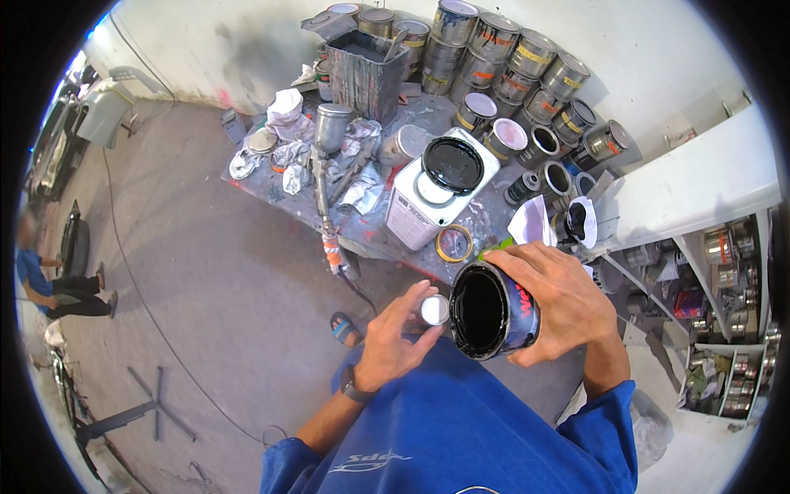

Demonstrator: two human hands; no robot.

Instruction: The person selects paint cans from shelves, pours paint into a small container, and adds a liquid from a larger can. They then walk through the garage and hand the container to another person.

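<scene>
My right hand (568, 305) is wrapped around a dark-labelled paint can (525, 317), tilted so that its black inside faces me. Black paint coats the rim. In my left hand (395, 339), thumb and fingers close on a small round silver cap (434, 309) with a white face, just left of the can's mouth. A white rectangular tin (411, 216) stands on the workbench beyond my hands, with a black-smeared round lid (453, 165) lying on top. Close to it lies a yellow-rimmed ring (453, 244). Something bright green (499, 246) shows behind the can.
A spray gun (319, 177) with a silver cup lies among crumpled rags (288, 111) on the bench (288, 202). Stacked paint cans (494, 62) line the wall. Shelves (695, 255) hold more cans at right. A hose (115, 214) crosses the floor; another person (49, 284) sits far left.
</scene>
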